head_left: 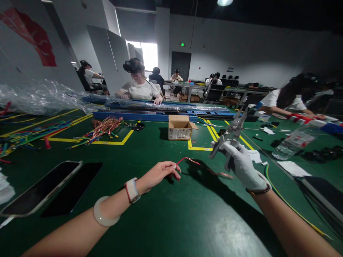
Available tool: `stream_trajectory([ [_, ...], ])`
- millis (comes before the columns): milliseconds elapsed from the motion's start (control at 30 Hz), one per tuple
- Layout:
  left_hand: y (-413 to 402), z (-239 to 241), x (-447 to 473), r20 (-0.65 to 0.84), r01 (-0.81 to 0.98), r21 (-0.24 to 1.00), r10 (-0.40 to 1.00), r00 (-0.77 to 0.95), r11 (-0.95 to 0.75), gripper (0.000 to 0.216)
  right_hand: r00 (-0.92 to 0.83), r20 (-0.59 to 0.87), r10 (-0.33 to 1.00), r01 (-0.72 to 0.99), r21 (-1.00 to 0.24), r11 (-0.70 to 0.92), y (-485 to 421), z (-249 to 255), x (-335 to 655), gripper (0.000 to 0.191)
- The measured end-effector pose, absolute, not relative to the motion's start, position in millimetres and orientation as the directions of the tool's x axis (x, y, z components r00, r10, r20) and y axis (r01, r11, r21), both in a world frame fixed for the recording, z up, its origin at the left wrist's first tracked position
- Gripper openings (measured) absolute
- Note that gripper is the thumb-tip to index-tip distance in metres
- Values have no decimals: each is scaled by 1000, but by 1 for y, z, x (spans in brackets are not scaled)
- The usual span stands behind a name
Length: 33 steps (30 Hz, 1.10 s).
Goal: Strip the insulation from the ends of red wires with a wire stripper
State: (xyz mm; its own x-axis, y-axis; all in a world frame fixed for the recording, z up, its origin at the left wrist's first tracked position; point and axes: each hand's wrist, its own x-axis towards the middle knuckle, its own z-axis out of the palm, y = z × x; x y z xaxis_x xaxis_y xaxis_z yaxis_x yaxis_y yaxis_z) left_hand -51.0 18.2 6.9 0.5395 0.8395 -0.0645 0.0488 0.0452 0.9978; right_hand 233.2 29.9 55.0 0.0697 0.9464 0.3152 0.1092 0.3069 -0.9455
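Observation:
Between the thumb and fingers of my left hand [160,174] is a red wire [182,160], its bare copper strands [193,161] pointing to the right. My right hand [239,162], in a white glove, grips wire strippers [232,134] by the handles, with the jaws tilted up and away from the wire. A reddish strand [223,175], blurred, shows over the shadow below the tool. Beyond my hands stands a small open cardboard box [179,132]. A bundle of bare copper wires [107,127] lies on the green table to the left.
At the left lie a phone [43,187], a dark flat panel [73,189] and several coloured wires [34,134]. A plastic bottle [292,142] and a yellow-green wire [284,203] are at the right. Blue rails [158,116] run across the back, where a person [142,85] sits.

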Motion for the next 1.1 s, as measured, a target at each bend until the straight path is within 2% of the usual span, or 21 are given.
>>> stream_trajectory([
  [133,18,8,-51,-58,52,998,871,488,37,29,61,462,885,362,-836,412,34,54,249,24],
  [233,17,10,-50,-58,39,998,906,420,46,28,-24,604,797,511,-678,529,32,51,250,19],
  [333,18,10,-49,-68,-31,996,922,381,87,24,-163,631,759,597,-549,585,26,49,240,16],
  [400,19,7,-49,-99,-111,982,923,372,151,21,-299,635,712,623,-435,650,21,47,232,13],
  [467,20,3,-50,-123,-200,957,920,372,208,18,-461,644,611,611,-269,744,18,41,227,13],
  [533,21,0,-50,-123,-284,928,919,376,240,16,-622,613,488,544,-112,832,16,34,223,17],
  [600,22,-1,-51,-123,-355,897,921,369,262,15,-723,557,408,469,-38,883,15,27,220,20],
  [667,22,0,-52,-155,-403,864,921,357,301,12,-737,523,428,464,-69,883,14,21,216,16],
  [767,22,2,-54,-195,-471,814,924,329,340,6,-653,505,564,553,-192,811,14,14,209,7],
  [900,23,2,-56,-146,-571,753,930,338,326,5,-491,463,738,685,-318,655,18,8,207,15],
  [1100,21,2,-53,-133,-585,716,897,421,380,9,-427,436,792,763,-297,574,26,2,213,16],
])
